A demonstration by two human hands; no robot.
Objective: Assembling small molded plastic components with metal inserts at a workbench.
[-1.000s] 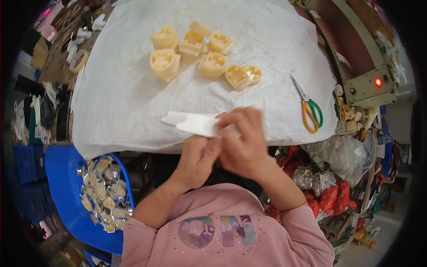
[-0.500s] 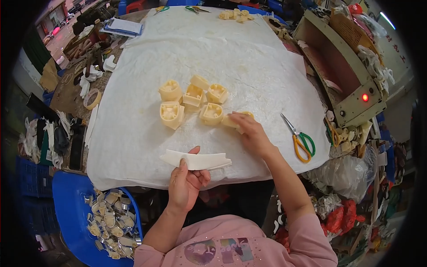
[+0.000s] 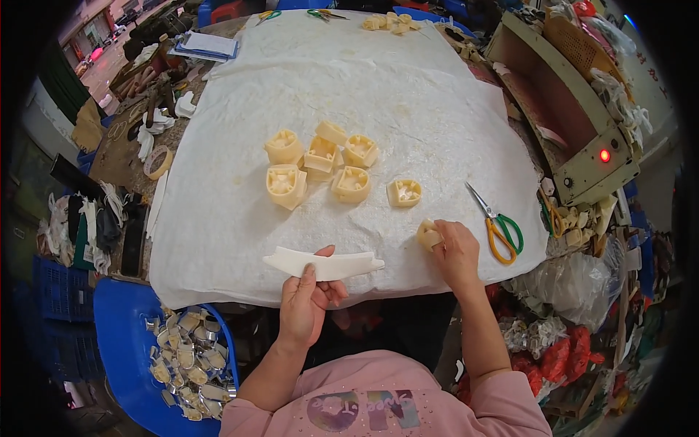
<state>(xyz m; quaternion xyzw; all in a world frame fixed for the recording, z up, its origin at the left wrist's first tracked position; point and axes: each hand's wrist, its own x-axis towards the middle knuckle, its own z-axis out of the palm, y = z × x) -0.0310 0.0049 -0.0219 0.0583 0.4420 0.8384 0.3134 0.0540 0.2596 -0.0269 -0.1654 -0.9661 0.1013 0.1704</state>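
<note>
Gripped on my feed: left hand (image 3: pixel 300 309) pinches a white strip (image 3: pixel 351 266) at seven o'clock from centre, thumb on top; right hand (image 3: pixel 461 255) grasps a cream block (image 3: pixel 426 234) toward four, above the cloth (image 3: pixel 218 247). I log a lone block (image 3: pixel 405 194) at two, a block cluster (image 3: pixel 351 186) at eleven, scissors (image 3: pixel 493 214) at three. Blue bin (image 3: pixel 119 335) at eight, holding shiny pieces (image 3: pixel 188 357).

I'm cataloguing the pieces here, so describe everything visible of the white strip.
The white strip is long, thin and gently bowed, with notched ends and a plain, matte face; its exact material is unclear. It extends crosswise near the front edge of the white cloth. The left hand holds it left of its right end, thumb across its face. Whether it touches the cloth is unclear.
</note>
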